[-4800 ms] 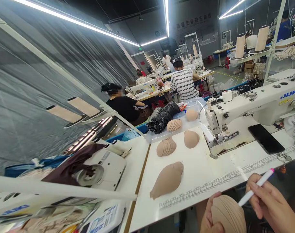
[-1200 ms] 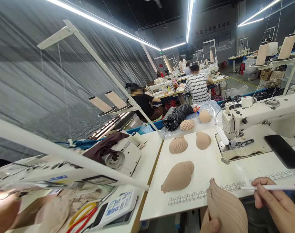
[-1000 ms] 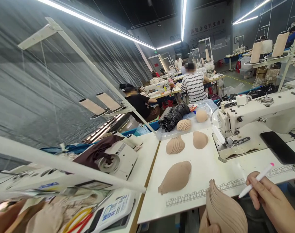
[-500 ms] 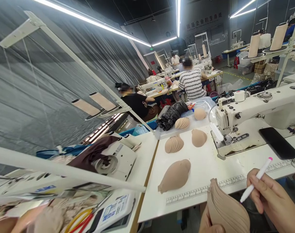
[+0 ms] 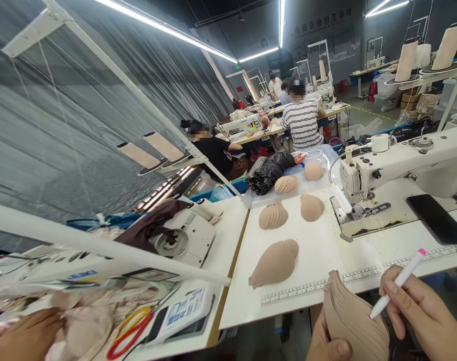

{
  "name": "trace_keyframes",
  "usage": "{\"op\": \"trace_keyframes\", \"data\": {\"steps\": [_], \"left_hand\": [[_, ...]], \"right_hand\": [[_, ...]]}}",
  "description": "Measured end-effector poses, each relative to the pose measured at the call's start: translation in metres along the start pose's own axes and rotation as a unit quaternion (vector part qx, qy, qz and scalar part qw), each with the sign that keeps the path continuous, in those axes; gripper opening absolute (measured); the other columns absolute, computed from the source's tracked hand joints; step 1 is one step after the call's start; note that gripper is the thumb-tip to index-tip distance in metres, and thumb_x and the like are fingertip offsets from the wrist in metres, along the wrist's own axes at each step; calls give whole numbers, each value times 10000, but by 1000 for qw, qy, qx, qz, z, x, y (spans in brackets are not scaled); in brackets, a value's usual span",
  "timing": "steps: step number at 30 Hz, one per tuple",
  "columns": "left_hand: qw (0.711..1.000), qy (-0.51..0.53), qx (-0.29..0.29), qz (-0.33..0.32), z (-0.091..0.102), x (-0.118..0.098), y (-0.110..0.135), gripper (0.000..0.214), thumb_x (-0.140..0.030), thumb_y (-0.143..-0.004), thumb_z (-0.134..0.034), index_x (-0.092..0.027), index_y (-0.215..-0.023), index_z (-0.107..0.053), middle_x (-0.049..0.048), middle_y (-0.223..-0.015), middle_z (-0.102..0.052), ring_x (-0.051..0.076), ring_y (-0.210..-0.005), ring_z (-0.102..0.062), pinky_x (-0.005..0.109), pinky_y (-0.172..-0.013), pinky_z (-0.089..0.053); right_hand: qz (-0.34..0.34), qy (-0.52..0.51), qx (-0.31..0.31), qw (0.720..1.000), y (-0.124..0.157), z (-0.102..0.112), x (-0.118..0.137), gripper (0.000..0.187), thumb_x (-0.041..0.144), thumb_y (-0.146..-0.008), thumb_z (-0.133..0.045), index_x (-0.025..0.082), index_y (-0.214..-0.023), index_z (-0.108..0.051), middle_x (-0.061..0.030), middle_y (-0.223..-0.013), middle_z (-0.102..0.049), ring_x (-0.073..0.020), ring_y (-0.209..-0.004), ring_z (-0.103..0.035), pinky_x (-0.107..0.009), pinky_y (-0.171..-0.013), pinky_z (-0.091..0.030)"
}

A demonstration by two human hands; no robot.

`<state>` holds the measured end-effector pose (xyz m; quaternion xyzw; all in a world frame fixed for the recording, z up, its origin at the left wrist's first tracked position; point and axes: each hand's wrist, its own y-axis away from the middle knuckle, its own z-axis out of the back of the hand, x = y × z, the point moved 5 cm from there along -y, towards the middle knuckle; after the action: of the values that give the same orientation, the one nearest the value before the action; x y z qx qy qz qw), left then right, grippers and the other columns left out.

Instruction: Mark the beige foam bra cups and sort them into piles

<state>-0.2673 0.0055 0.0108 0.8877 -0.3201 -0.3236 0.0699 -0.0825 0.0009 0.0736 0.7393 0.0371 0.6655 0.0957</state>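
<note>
A fanned stack of beige bra cups [image 5: 354, 321] is held in my left hand [image 5: 328, 346], thumb on top, just off the table's front edge. My right hand [image 5: 420, 306] grips a white marker pen [image 5: 399, 283] with a pink end. The pen's lower tip is at the right side of the stack; whether it touches I cannot tell. Left of the stack, a larger beige cup piece [image 5: 275, 261] lies on the white table [image 5: 239, 306]. Behind it sit a fanned pile of cups [image 5: 273, 216] and another cup [image 5: 312, 207].
A sewing machine [image 5: 386, 173] and a black phone [image 5: 437, 218] are at right. A printed ruler [image 5: 299, 291] runs along the front edge. At left, a co-worker's hand [image 5: 28, 333] rests on fabric near red-handled scissors [image 5: 130, 338]. A thread stand pole [image 5: 138, 255] crosses in front.
The pen tip has shifted slightly left and down along the stack. A co-worker's hand has come into view at lower left. The view has shifted slightly.
</note>
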Motion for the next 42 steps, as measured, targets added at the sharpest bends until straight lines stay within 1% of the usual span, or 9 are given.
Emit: {"op": "trace_keyframes", "data": {"steps": [4,6,11,16,21,27,31,37,42], "left_hand": [[1000,-19,24,4,-2,2,-3,1052,-408,-642,-972,-214,-1552,-482,183,-1283,-748,462,-1196,-707,547,-951,-608],[999,-22,27,3,-1,3,-4,1095,-387,-602,-991,-215,-1553,-476,187,-1254,-756,484,-1197,-703,557,-978,-588],[998,-40,54,-10,4,4,-3,1017,-413,-657,-970,-191,-1526,-491,206,-1256,-741,473,-1215,-695,601,-1056,-531],[997,-56,60,-13,4,5,-4,995,-446,-653,-972,-192,-1494,-504,218,-1278,-729,473,-1202,-701,601,-1043,-535],[996,-48,71,-24,-4,2,-2,993,-419,-690,-951,-190,-1530,-475,207,-1251,-740,458,-1209,-702,578,-1031,-549],[998,-27,56,11,-9,-3,3,1067,-334,-684,-952,-229,-1598,-411,188,-1313,-730,448,-1240,-687,579,-1078,-519],[997,-43,61,7,-15,-5,3,1044,-365,-707,-947,-202,-1593,-418,208,-1335,-716,445,-1230,-695,559,-1064,-532],[997,-48,67,0,-18,-6,4,1092,-420,-715,-935,-223,-1620,-358,203,-1326,-720,442,-1200,-712,553,-1024,-561],[997,-53,60,-2,-14,-5,2,1078,-397,-717,-935,-203,-1615,-370,205,-1307,-729,432,-1204,-713,514,-1019,-569]], "right_hand": [[-20,-30,2,999,1,-3,-3,528,740,-1007,-515,269,-784,-599,36,-489,-561,-194,-599,-479,-336,-711,-413],[-22,-28,-23,999,1,-1,-4,524,746,-1000,-525,272,-788,-598,37,-494,-564,-199,-609,-493,-340,-727,-421],[-9,-16,30,999,1,-7,-3,528,726,-1016,-513,267,-767,-596,24,-513,-594,-200,-613,-513,-336,-703,-418],[-18,-23,-15,999,4,-8,4,534,750,-996,-534,271,-779,-624,32,-515,-592,-201,-626,-507,-344,-741,-420],[-20,-34,8,999,6,-12,4,542,749,-991,-551,266,-752,-613,28,-514,-590,-198,-615,-485,-347,-705,-376],[-33,-22,4,999,9,-14,6,573,780,-974,-547,260,-739,-605,30,-523,-584,-186,-604,-476,-339,-701,-375],[-44,-38,46,997,12,-21,7,593,777,-957,-578,261,-664,-569,26,-511,-580,-182,-579,-483,-331,-652,-357],[-13,0,7,1000,9,-12,9,562,726,-1014,-532,264,-700,-592,36,-539,-583,-181,-611,-466,-337,-707,-359],[-36,-17,42,998,10,-19,6,594,778,-971,-554,263,-675,-581,26,-532,-594,-186,-596,-463,-344,-667,-336]]}}
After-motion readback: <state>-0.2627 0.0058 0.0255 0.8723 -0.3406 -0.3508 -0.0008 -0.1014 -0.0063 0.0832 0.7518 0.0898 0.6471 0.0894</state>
